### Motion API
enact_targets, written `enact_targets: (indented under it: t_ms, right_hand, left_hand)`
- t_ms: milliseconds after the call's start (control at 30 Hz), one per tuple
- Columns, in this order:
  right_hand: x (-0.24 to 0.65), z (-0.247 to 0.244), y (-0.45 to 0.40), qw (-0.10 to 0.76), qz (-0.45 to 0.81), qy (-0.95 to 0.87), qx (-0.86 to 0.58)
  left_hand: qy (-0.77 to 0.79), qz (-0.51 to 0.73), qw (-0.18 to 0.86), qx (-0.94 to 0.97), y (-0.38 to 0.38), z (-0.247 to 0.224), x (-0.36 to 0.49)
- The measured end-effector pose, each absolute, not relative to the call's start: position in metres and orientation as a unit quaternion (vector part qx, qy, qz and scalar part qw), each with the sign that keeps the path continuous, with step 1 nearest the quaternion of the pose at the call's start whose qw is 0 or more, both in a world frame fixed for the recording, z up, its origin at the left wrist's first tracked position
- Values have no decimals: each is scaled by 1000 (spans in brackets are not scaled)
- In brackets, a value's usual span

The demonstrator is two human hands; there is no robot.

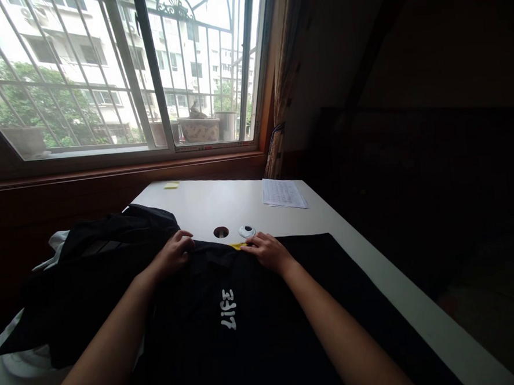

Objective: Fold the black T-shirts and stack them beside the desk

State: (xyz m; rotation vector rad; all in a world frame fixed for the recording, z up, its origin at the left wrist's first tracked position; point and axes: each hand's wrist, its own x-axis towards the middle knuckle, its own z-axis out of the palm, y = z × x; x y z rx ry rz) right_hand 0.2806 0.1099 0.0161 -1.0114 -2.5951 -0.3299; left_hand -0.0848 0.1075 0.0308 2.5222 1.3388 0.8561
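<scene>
Black cloth (249,355) covers the near part of the white table (222,200), with white lettering (228,309) turned sideways near its middle. We note the far edge of the cloth running crosswise under both hands and on to a corner at the right. From that corner, the right edge slants toward us, and a strip of table surface runs beside it to the table's own edge. Beyond the far edge, table surface extends to a sheet of paper (284,193) at the right and a yellow note pad (172,185) at the left. A round hole (221,232) and a cap (247,231) sit just past the cloth. A clothes pile (96,266) borders the left side.

Our forearms angle inward from the lower corners, palms down. Our left hand (176,251) rests at the far edge, fingers bent; we cannot tell whether it pinches fabric. Our right hand (267,251) has its thumb and fingers closed on the edge at a yellow patch (236,246).
</scene>
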Motion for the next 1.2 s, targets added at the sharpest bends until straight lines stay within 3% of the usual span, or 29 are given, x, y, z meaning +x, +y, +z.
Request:
enact_targets:
  t_ms: [267, 400, 733, 1000, 1200]
  right_hand:
    - [280, 13, 110, 170, -102, -910, -365]
    - [280, 10, 111, 166, -95, -908, -372]
    - [279, 9, 110, 141, -99, -912, -372]
    - [277, 11, 106, 124, -123, -914, -366]
    - [277, 10, 107, 123, -143, -914, -359]
  left_hand:
    - [395, 116, 106, 905, 77, 67, -35]
    - [409, 103, 88, 902, 69, 67, -21]
    - [400, 94, 160, 898, 76, 70, -37]
    - [549, 10, 228, 804, 74, 85, -81]
    - [570, -2, 252, 782, 73, 88, -94]
